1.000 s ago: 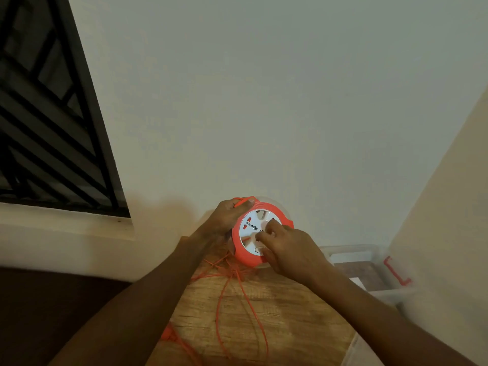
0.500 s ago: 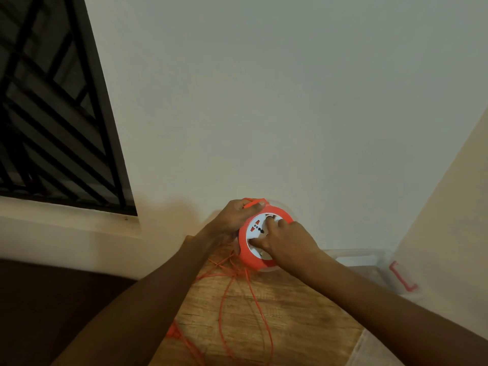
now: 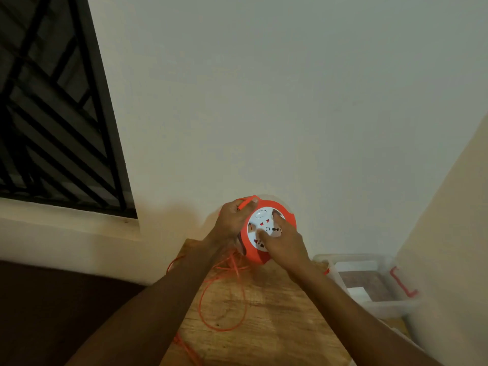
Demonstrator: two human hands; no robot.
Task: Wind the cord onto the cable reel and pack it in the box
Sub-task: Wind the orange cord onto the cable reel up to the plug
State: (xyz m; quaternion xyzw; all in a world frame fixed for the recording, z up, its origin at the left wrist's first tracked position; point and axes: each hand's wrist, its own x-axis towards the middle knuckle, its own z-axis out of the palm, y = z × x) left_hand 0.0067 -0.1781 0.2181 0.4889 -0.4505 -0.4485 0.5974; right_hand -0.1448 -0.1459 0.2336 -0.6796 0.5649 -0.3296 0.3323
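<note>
An orange cable reel with a white socket face is held upright above the far end of a wooden table. My left hand grips the reel's left rim and pinches the orange cord at the top. My right hand presses its fingers on the white face. Loose orange cord hangs from the reel and loops over the table. A clear plastic box with red latches stands to the right of the table.
A pale wall rises straight ahead and another closes in on the right. A dark barred window with a ledge fills the upper left. The floor left of the table is dark.
The white face of the reel has turned under my right hand's fingers. The loose cord loops on the table have shifted. My left hand keeps its hold on the rim.
</note>
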